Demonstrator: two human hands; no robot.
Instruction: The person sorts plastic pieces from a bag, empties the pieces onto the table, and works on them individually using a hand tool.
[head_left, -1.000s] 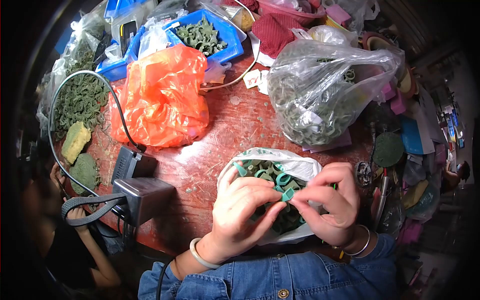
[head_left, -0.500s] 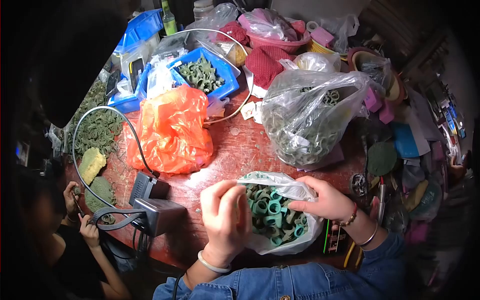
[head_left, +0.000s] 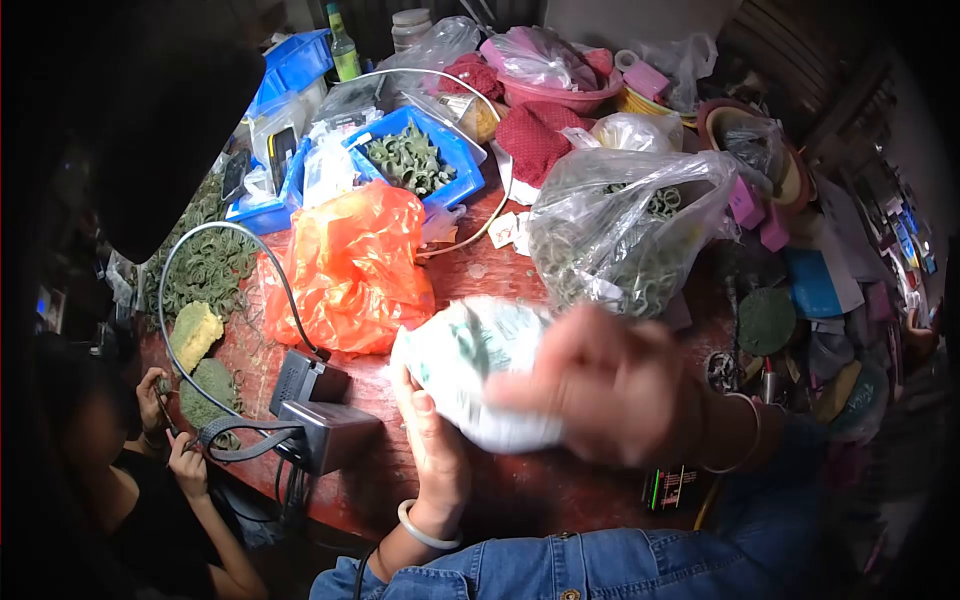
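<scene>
A white plastic bag is drawn over its contents on the red table, so the green pieces inside barely show through. My left hand lies along the bag's lower left side, fingers stretched up against it. Over the bag's right side is my right hand, smeared by motion; its fingers and anything in them cannot be made out. Behind, a clear bag holds many green ring-like pieces. An orange bag lies to the left.
Blue bins stand at the back left. A black box and a looping cable sit at the left edge. A co-worker sits at lower left. Bags, a pink basin and pads crowd the back and right.
The white bag, open with green pieces showing before, is now folded over them. My left hand has moved down against its side. My right hand has swung across the bag. The view has shifted.
</scene>
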